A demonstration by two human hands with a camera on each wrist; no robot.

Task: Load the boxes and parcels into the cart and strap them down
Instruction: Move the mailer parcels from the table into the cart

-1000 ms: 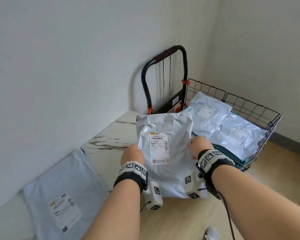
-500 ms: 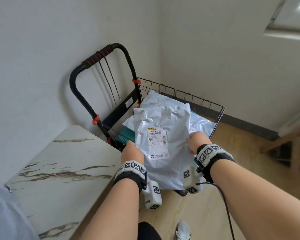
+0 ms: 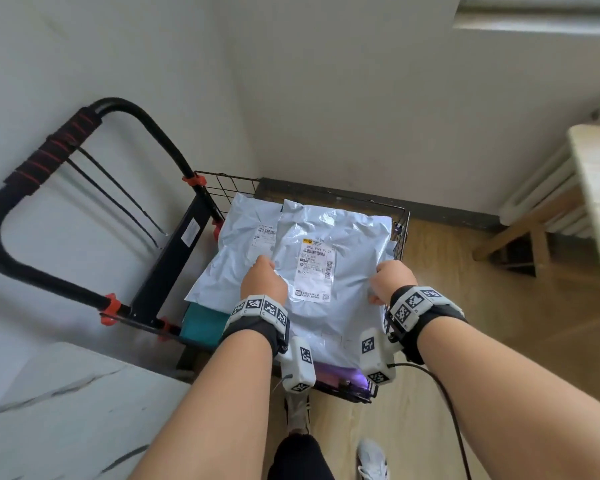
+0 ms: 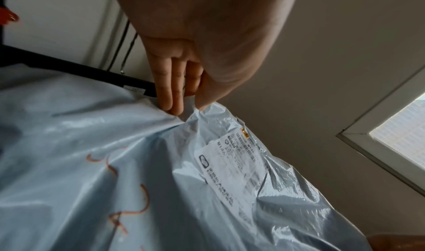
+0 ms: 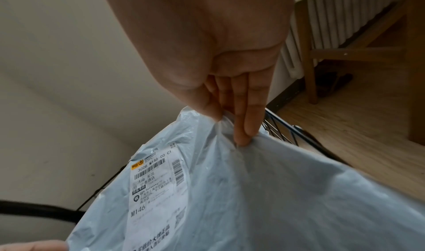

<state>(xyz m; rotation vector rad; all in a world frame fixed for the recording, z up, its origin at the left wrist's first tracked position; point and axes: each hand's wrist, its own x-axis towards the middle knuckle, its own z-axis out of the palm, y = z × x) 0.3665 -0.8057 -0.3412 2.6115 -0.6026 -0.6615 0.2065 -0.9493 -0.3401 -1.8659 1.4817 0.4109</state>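
I hold a grey plastic parcel (image 3: 340, 244) with a white shipping label over the black wire cart (image 3: 400, 233). My left hand (image 3: 262, 280) pinches its left edge between thumb and fingers (image 4: 171, 98); the parcel (image 4: 230, 173) hangs below them. My right hand (image 3: 388, 278) pinches the right edge, thumb against fingers (image 5: 243, 126), the label facing up on the parcel (image 5: 276, 191). Another grey parcel (image 3: 236, 251) lies under it in the cart, on a teal box (image 3: 201, 323). A purple item (image 3: 333, 374) shows at the cart's near edge.
The cart's black handle (image 3: 49, 150) with red wraps leans against the white wall at left. A marble-patterned table (image 3: 66, 410) sits at bottom left. A wooden table (image 3: 593, 188) and a radiator stand at right. My feet (image 3: 371, 459) are on the wood floor.
I have turned from the marble table to the cart, carrying the parcel with both hands. The parcel now lies flatter, down over the parcels in the cart.
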